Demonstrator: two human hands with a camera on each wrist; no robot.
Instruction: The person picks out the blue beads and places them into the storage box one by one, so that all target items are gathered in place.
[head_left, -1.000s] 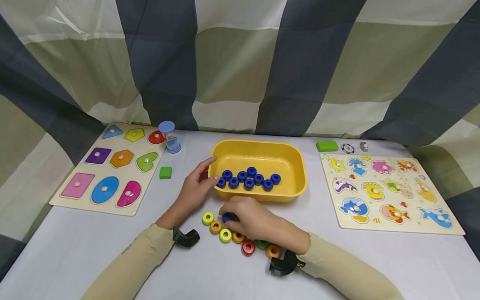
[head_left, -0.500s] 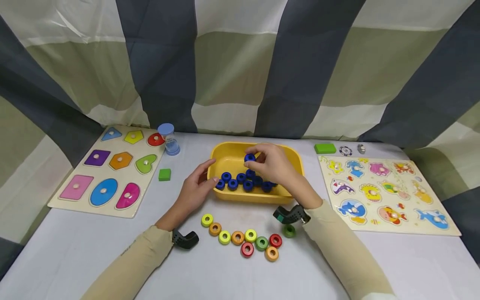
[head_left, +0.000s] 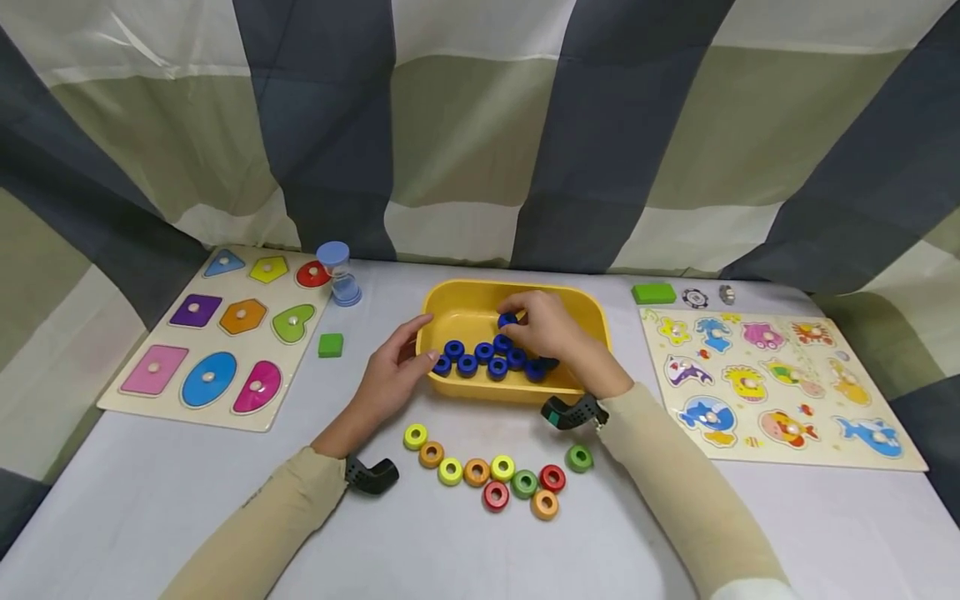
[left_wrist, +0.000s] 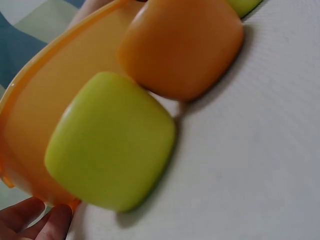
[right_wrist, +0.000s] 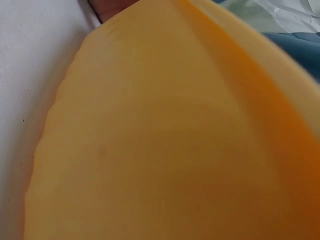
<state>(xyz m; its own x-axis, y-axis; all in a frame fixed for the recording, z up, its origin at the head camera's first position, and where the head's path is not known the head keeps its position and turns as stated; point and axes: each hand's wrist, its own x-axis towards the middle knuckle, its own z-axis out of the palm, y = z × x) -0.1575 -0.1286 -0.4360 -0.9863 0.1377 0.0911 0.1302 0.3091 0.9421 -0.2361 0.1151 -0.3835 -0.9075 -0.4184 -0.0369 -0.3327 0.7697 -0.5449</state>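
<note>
A yellow plastic tub (head_left: 457, 315) stands mid-table with several blue ring beads (head_left: 483, 354) lying along its near side. My left hand (head_left: 386, 379) holds the tub's left end, thumb at the near corner and fingers at the side. Inside the tub, my right hand (head_left: 551, 325) pinches a blue ring bead (head_left: 507, 320) above the others, partly covering some of them. In front of the tub lie several loose ring beads in yellow, orange, red and green, among them a yellow bead (left_wrist: 110, 145) and an orange bead (left_wrist: 185, 45) close up in the left wrist view.
On the left lie a shape puzzle board (head_left: 168, 333), a blue sand timer (head_left: 341, 275) and a green block (head_left: 331, 345). To the right are a sea-animal puzzle board (head_left: 720, 408), another green block (head_left: 654, 293), a poker chip (head_left: 695, 298) and a small metallic object (head_left: 727, 293).
My right hand has picked a blue ring bead from the row in front and carried it up into the tub. The left hand stays on the tub's left end.
</note>
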